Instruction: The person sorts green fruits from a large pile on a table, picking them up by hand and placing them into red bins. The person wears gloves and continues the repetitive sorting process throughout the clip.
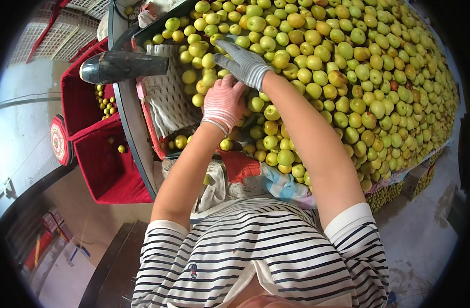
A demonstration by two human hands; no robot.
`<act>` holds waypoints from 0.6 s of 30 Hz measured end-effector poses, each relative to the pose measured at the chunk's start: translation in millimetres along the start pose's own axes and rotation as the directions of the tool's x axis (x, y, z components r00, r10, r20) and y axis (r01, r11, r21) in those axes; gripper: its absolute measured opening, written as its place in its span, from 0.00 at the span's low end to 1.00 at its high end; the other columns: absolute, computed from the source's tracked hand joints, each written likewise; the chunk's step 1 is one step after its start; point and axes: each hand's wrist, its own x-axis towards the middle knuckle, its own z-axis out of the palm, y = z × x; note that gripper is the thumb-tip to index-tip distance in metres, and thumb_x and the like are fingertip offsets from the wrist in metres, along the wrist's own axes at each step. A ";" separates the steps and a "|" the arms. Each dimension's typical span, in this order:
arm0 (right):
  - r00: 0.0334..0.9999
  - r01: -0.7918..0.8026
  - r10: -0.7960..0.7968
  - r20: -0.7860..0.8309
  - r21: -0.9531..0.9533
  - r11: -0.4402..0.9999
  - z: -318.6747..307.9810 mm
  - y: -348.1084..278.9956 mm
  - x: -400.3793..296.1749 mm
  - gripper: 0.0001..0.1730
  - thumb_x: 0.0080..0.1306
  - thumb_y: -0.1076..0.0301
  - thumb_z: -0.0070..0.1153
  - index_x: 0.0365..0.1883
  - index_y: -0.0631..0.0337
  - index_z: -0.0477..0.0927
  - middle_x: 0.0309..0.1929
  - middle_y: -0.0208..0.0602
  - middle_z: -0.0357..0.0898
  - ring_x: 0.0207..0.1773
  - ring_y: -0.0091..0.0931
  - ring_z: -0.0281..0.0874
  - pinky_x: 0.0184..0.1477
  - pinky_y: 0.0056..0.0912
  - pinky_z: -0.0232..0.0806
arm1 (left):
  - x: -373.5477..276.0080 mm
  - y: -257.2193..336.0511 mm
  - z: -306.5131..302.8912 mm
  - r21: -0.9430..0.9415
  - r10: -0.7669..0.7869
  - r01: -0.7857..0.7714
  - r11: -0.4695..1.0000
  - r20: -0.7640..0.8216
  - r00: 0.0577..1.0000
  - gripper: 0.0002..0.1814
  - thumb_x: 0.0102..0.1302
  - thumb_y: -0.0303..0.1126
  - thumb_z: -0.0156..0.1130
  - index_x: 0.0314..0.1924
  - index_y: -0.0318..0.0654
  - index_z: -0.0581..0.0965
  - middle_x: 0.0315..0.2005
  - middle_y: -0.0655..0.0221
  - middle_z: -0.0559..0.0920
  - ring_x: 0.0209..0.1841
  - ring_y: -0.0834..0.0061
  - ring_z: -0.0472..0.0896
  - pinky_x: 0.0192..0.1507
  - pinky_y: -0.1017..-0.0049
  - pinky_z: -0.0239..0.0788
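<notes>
A large heap of green and yellowish jujube-like fruits [358, 73], some with brown patches, spreads in front of me and to the right. My left hand [224, 101], in a pink and white knitted glove, reaches palm down among the fruits near a perforated pale mat [169, 100]; its fingertips touch or nearly touch the other glove. My right hand [242, 63], in a grey glove with a white-striped cuff, lies over the fruits just beyond, fingers extended and slightly apart. Whether anything is under the left fingers is hidden.
A black hair dryer [123, 67] juts over the mat at the left. Beyond a curved metal edge [132, 131] stand red cloth-lined bins [112, 165] holding a few fruits. A red strip and cloths [285, 184] line the near edge. White plastic crates [62, 34] stand at the upper left.
</notes>
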 end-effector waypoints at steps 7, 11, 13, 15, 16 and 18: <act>0.965 0.077 0.021 0.262 -0.358 0.930 -28.8 -17.7 -96.4 0.51 0.59 0.39 0.61 0.75 0.49 0.55 0.75 0.50 0.55 0.75 0.47 0.55 0.76 0.45 0.49 | -33.5 -32.8 0.1 -0.145 -0.119 0.144 0.979 0.164 0.979 0.22 0.55 0.39 0.69 0.50 0.47 0.77 0.47 0.60 0.77 0.49 0.57 0.80 0.49 0.59 0.75; 0.930 0.294 -0.029 0.366 -0.697 0.654 -8.4 -34.2 -163.0 0.55 0.54 0.38 0.64 0.75 0.50 0.56 0.76 0.41 0.55 0.78 0.41 0.48 0.78 0.51 0.38 | -73.6 -50.4 -10.3 -0.748 -0.460 0.296 0.595 -0.014 0.888 0.12 0.58 0.26 0.64 0.43 0.37 0.76 0.35 0.68 0.80 0.35 0.74 0.79 0.42 0.75 0.73; 0.956 0.251 -0.093 0.278 -0.611 0.751 7.7 -33.3 -170.5 0.54 0.54 0.42 0.66 0.75 0.50 0.57 0.75 0.41 0.56 0.78 0.41 0.48 0.78 0.51 0.39 | -93.3 -51.0 -31.9 -0.891 -0.553 0.329 0.313 0.111 0.826 0.09 0.62 0.25 0.60 0.43 0.37 0.75 0.35 0.74 0.78 0.33 0.86 0.74 0.34 0.84 0.70; 0.970 0.213 -0.116 0.212 -0.519 0.828 24.0 -46.5 -169.2 0.57 0.47 0.57 0.74 0.74 0.51 0.57 0.73 0.41 0.56 0.77 0.42 0.50 0.77 0.49 0.45 | -109.5 -47.1 -38.2 -0.873 -0.551 0.316 0.371 0.067 0.832 0.09 0.62 0.24 0.59 0.43 0.36 0.75 0.36 0.73 0.78 0.32 0.86 0.74 0.32 0.84 0.68; 0.973 0.192 -0.103 0.208 -0.475 0.859 35.8 -47.2 -161.4 0.58 0.46 0.58 0.74 0.74 0.50 0.57 0.73 0.41 0.56 0.76 0.42 0.50 0.76 0.48 0.47 | -115.5 -42.9 -38.7 -0.870 -0.538 0.292 0.398 0.036 0.842 0.09 0.62 0.24 0.59 0.43 0.36 0.75 0.36 0.73 0.78 0.32 0.86 0.74 0.32 0.84 0.69; 0.980 0.190 -0.126 0.154 -0.530 0.826 66.8 -39.8 -142.8 0.57 0.46 0.59 0.75 0.73 0.49 0.58 0.72 0.39 0.57 0.74 0.41 0.53 0.74 0.48 0.52 | -125.6 -34.2 -40.9 -0.861 -0.522 0.274 0.428 0.012 0.853 0.10 0.62 0.23 0.58 0.45 0.36 0.75 0.37 0.71 0.78 0.31 0.86 0.75 0.31 0.85 0.69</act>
